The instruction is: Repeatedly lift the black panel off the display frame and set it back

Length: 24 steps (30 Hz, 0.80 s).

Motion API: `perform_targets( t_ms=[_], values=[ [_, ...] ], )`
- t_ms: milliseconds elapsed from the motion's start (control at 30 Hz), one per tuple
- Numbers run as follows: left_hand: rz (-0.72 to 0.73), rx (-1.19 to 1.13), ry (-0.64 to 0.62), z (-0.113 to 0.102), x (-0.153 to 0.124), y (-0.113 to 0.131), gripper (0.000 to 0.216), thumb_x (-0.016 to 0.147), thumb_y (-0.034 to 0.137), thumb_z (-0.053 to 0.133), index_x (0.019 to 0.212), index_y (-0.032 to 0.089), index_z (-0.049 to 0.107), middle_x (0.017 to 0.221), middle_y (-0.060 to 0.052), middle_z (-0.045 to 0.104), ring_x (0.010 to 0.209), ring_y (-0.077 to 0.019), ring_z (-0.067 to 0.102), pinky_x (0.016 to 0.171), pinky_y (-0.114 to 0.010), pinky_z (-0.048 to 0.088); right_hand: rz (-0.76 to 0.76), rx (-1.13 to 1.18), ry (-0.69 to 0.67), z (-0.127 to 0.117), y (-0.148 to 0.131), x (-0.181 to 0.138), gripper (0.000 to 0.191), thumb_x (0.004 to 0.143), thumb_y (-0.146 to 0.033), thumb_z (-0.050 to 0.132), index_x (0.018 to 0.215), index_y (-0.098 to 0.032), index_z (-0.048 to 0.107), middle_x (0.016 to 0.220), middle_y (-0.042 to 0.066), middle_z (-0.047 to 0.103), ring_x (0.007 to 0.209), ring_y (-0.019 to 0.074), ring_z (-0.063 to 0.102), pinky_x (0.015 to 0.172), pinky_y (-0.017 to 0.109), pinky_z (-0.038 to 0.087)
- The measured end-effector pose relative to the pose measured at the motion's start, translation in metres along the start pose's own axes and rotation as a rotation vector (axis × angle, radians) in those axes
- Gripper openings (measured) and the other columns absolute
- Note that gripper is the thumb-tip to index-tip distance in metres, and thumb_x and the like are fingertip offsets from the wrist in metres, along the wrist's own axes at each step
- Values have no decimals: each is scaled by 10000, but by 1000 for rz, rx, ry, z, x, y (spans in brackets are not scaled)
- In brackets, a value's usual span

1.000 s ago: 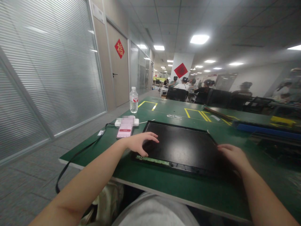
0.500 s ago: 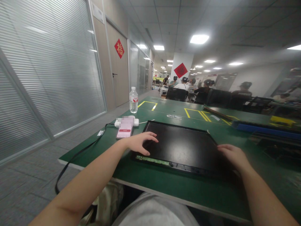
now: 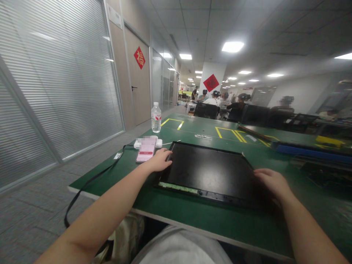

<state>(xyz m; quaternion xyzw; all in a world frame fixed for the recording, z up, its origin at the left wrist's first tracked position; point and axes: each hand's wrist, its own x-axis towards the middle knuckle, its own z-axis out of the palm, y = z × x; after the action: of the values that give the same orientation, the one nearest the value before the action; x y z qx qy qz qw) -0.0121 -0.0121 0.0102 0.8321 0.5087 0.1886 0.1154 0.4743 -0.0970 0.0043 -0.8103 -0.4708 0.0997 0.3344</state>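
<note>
A black flat display panel (image 3: pixel 211 170) lies face up in front of me, with a strip of green circuit board (image 3: pixel 178 187) along its near edge. My left hand (image 3: pixel 161 160) is at the panel's left edge, thumb and fingertips closed on the frame. At the right edge, my right hand (image 3: pixel 272 183) grips the side of the panel; the thumb and some of the fingers are hidden. Just beyond my left hand lie a phone (image 3: pixel 146 156) with a lit pink screen and a white power strip (image 3: pixel 158 143).
A water bottle (image 3: pixel 156 118) stands at the back left of the green table (image 3: pixel 132 194). Yellow tape marks (image 3: pixel 231 134) and small white pieces (image 3: pixel 203 136) lie past the panel. Dark parts and a blue strip (image 3: pixel 310 152) are on the right. Several people sit farther back.
My left hand has moved left, from over the panel's surface to its left edge, and its fingers have closed there. My right hand and the panel stay in place.
</note>
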Motion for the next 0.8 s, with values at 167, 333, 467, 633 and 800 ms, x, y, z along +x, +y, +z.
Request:
perform_targets(
  t_ms=[167, 333, 467, 633, 800],
  values=[
    [1, -28, -41, 3, 1, -5, 455, 861, 346, 605, 1266, 141, 624, 1293, -194, 655, 1250, -357, 591, 1092, -466, 416, -6, 15, 57, -4, 1, 0, 253, 690, -371, 620, 825, -240, 788, 874, 82, 776, 827, 276, 689, 714, 362, 489],
    [18, -61, -12, 4, 2, -7, 378, 867, 277, 547, 1220, 199, 658, 1283, -126, 699, 1236, -318, 620, 1078, -416, 446, 39, -58, 40, 0, 10, 8, 242, 671, -310, 618, 838, -227, 772, 875, 87, 772, 751, 259, 688, 647, 345, 490],
    [-51, -115, -24, 3, 3, -6, 432, 855, 207, 504, 1258, 200, 658, 1366, -114, 662, 1279, -316, 602, 1093, -419, 442, 4, -58, 10, 6, 17, 15, 250, 662, -289, 627, 863, -221, 758, 836, 68, 770, 757, 245, 697, 661, 328, 494],
    [-69, -236, 33, 3, 3, -7, 423, 830, 202, 540, 1224, 233, 690, 1345, -75, 682, 1264, -300, 612, 1100, -421, 444, 15, -45, -9, 8, 19, 15, 259, 685, -290, 612, 883, -220, 763, 838, 65, 771, 769, 243, 697, 671, 329, 494],
    [-167, -575, 92, 5, 4, -2, 479, 827, 183, 546, 1292, 222, 649, 1271, -88, 706, 1093, -278, 697, 984, -439, 539, -13, -79, 21, 8, 18, 14, 209, 681, -292, 629, 823, -244, 774, 817, 61, 766, 734, 243, 689, 651, 335, 489]
  ],
)
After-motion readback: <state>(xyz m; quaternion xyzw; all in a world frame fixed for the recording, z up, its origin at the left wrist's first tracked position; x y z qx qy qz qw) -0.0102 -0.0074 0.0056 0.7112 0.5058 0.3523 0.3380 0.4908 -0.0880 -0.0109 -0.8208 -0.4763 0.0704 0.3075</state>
